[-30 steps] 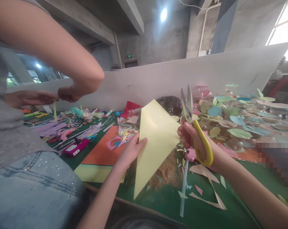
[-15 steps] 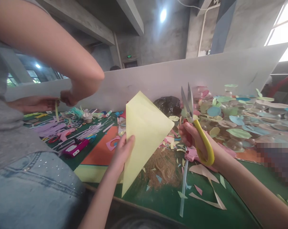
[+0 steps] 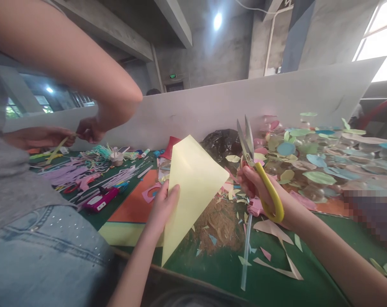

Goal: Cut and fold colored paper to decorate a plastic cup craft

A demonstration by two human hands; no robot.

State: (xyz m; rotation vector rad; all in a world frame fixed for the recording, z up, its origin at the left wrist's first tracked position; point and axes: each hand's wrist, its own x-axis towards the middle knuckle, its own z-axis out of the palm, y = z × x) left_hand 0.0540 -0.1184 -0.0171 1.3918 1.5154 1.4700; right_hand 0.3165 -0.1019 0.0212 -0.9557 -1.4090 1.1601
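Note:
My left hand (image 3: 164, 204) pinches a folded sheet of pale yellow paper (image 3: 193, 187) by its left edge and holds it upright above the green table (image 3: 219, 273). My right hand (image 3: 256, 184) grips yellow-handled scissors (image 3: 260, 175), blades slightly apart and pointing up, just right of the paper's corner and not touching it.
A person in a grey top and jeans (image 3: 30, 238) stands at my left, hands (image 3: 84, 130) working a yellow-green strip. Paper scraps, orange card (image 3: 135, 202), a pink tool (image 3: 100, 199), a clear straw (image 3: 246, 251) and coloured paper discs (image 3: 321, 162) cover the table before a white board (image 3: 276, 98).
My left hand drew the yellow paper left and away from the scissors, then lowered it slightly. The scissors shifted a little left. The other person's strip tilted from hanging down to slanting.

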